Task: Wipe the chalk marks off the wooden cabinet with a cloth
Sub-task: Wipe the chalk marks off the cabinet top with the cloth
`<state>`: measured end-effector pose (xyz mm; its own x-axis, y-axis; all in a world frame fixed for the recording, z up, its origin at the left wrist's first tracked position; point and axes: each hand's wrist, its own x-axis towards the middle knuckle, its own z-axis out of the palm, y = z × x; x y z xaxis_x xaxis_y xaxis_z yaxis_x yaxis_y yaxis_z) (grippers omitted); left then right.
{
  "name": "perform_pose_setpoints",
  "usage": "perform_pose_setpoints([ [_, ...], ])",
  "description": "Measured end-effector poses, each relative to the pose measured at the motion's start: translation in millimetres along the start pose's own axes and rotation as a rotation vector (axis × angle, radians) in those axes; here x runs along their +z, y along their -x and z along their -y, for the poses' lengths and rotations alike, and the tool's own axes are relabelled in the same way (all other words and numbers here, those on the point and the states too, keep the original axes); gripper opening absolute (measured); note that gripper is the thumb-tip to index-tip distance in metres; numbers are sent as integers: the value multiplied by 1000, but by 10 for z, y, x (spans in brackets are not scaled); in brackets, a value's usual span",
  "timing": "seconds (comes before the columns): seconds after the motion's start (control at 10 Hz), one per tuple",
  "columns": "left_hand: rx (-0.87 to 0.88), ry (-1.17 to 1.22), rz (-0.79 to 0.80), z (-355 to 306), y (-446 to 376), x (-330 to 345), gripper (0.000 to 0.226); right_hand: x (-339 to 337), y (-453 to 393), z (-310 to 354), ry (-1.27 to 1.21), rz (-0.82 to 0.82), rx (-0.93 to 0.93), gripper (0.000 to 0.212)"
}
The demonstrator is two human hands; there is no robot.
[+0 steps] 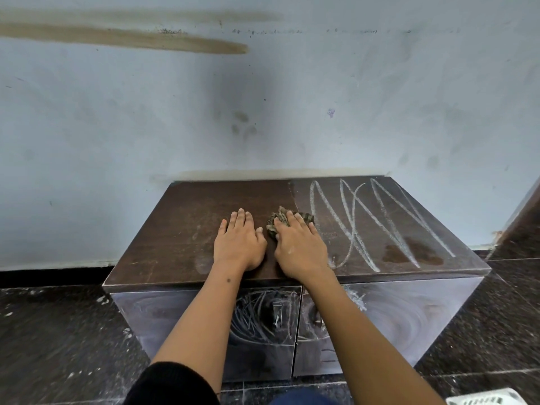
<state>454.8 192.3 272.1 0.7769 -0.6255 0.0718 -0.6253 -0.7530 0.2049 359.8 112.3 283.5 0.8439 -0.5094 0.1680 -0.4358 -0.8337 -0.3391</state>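
Note:
A low dark wooden cabinet [181, 229] stands against the wall. White chalk marks [377, 223] loop across the right half of its top; the left half is mostly bare wood with faint smears. More chalk scribbles [257, 314] cover the front doors. My right hand [301, 247] presses flat on a crumpled greenish-brown cloth [280, 219] near the middle of the top, just left of the chalk loops. My left hand [238, 241] rests flat on the wood beside it, fingers straight, holding nothing.
A pale blue stained wall [263, 112] rises right behind the cabinet. Dark speckled floor tiles [58, 331] dusted with white chalk surround it. Two dark damp patches [409, 252] sit on the top's right front. A white slotted object [488, 399] lies at the bottom right.

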Motion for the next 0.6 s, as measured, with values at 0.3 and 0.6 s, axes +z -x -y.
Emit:
perform_pose_setpoints([
  [0.3, -1, 2, -17, 5, -1, 13, 56, -30, 537, -40, -8, -72, -40, 50],
  [0.6, 2, -9, -4, 5, 0, 6, 56, -11, 109, -78, 12, -30, -32, 49],
])
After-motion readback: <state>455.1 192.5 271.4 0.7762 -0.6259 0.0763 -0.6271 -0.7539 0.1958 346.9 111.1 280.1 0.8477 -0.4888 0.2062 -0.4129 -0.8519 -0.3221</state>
